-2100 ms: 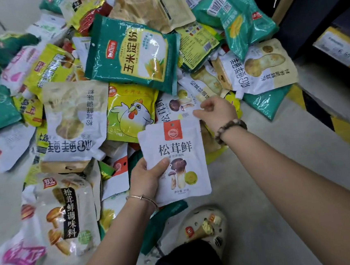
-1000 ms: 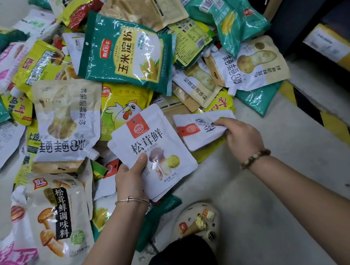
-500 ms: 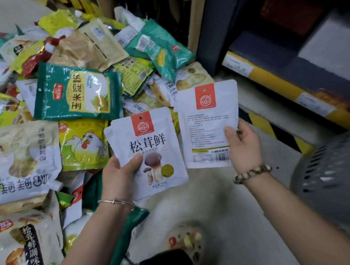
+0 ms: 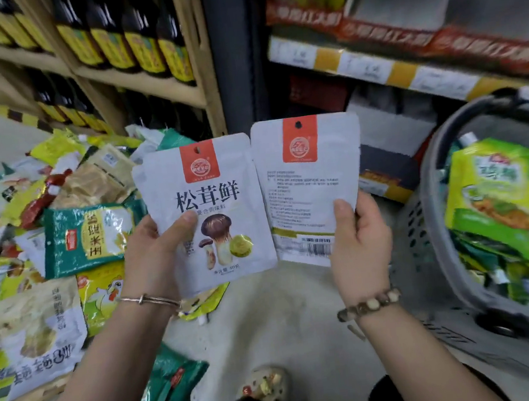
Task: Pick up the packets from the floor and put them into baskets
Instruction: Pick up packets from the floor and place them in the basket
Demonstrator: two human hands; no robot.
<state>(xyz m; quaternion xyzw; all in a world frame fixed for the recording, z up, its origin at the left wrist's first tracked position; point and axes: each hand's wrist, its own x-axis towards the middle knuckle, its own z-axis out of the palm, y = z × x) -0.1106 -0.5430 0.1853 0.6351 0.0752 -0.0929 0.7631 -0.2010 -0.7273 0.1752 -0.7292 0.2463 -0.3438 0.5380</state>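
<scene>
Packet (image 4: 208, 215) in left hand (image 4: 152, 256) reads 松茸鲜.

My left hand (image 4: 152, 253) grips a white mushroom packet (image 4: 218, 201) by its lower left corner, thumb laid across the print, front facing me. My right hand (image 4: 362, 239) grips a second white packet (image 4: 307, 193) at its lower right edge, back side showing (barcode just beside my thumb). Both stand upright at the centre, side by side, edges just meeting. At 9 o'clock a pile of packets (image 4: 35, 319) covers the floor (image 4: 284, 315), a green packet (image 4: 92, 236) among them. At 3 o'clock a grey basket (image 4: 418, 234) holds green and yellow pouches (image 4: 495, 197). At 11 o'clock dark bottles (image 4: 131, 35) line a wooden shelf (image 4: 148, 85).
</scene>
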